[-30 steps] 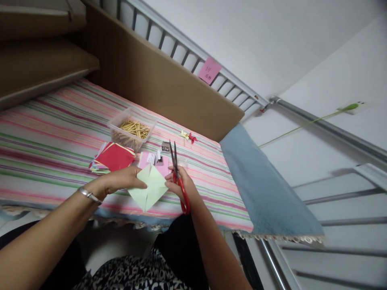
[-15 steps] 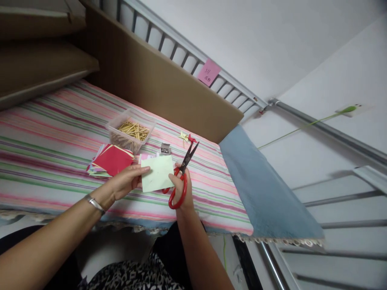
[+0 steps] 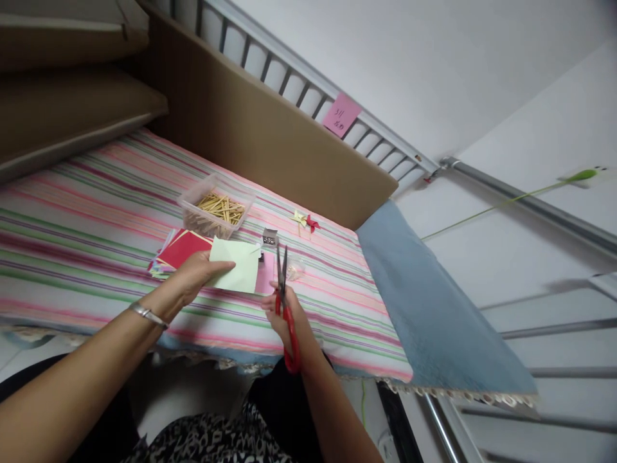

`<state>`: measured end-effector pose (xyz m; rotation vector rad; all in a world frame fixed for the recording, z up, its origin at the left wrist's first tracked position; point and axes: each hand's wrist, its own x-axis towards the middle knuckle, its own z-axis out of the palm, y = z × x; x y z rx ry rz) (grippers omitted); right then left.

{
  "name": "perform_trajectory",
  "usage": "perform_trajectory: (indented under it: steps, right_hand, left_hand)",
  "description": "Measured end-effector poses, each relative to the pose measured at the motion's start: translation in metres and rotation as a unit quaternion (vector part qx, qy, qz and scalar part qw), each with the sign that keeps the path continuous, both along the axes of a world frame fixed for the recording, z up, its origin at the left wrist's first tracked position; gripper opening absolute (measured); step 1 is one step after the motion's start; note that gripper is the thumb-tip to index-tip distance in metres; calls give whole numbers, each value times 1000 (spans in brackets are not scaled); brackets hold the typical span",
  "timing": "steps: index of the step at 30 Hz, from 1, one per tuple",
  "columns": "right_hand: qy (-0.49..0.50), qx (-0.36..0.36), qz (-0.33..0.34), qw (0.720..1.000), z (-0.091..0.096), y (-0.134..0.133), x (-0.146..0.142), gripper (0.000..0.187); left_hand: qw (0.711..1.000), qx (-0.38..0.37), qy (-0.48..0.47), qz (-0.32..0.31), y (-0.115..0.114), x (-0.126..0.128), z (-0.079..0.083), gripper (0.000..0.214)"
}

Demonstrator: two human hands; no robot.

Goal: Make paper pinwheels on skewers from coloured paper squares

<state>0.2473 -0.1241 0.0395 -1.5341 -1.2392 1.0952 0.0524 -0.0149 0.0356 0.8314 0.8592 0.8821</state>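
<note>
My left hand [image 3: 193, 278] pinches a pale green paper square [image 3: 236, 273] and holds it just above the striped bed cover [image 3: 96, 218]. My right hand [image 3: 282, 318] grips red-handled scissors [image 3: 285, 308], blades pointing up and nearly closed, right beside the paper's right edge. A stack of coloured paper squares [image 3: 180, 252] with a red one on top lies under my left hand. Pink paper [image 3: 265, 280] shows behind the green square.
A clear plastic box of wooden sticks [image 3: 216, 209] stands behind the paper stack. A small metal piece [image 3: 269, 238] and two tiny paper pinwheels [image 3: 306, 222] lie further back. A brown cardboard panel [image 3: 270, 141] and bed rail rise behind; a blue cloth [image 3: 424, 302] lies right.
The green paper has been turned and moved up and left over the stack. My right hand swung the scissors from tilted right to upright and dropped lower.
</note>
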Motion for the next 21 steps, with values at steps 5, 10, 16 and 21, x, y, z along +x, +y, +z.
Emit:
perform_trajectory:
  steps: [5, 10, 16, 21]
  right_hand:
    - [-79, -91, 112, 986, 17, -38, -1, 37]
    - [-81, -157, 121, 977, 21, -49, -5, 38]
    - [-81, -172, 101, 977, 29, -50, -12, 33]
    - [-83, -187, 81, 976, 39, -51, -19, 33]
  left_hand:
    - [998, 16, 42, -37, 2, -13, 8, 33]
    - [996, 23, 42, -71, 2, -16, 5, 25]
    - [995, 32, 50, -80, 3, -17, 5, 23]
    - [996, 28, 46, -76, 4, -16, 6, 27]
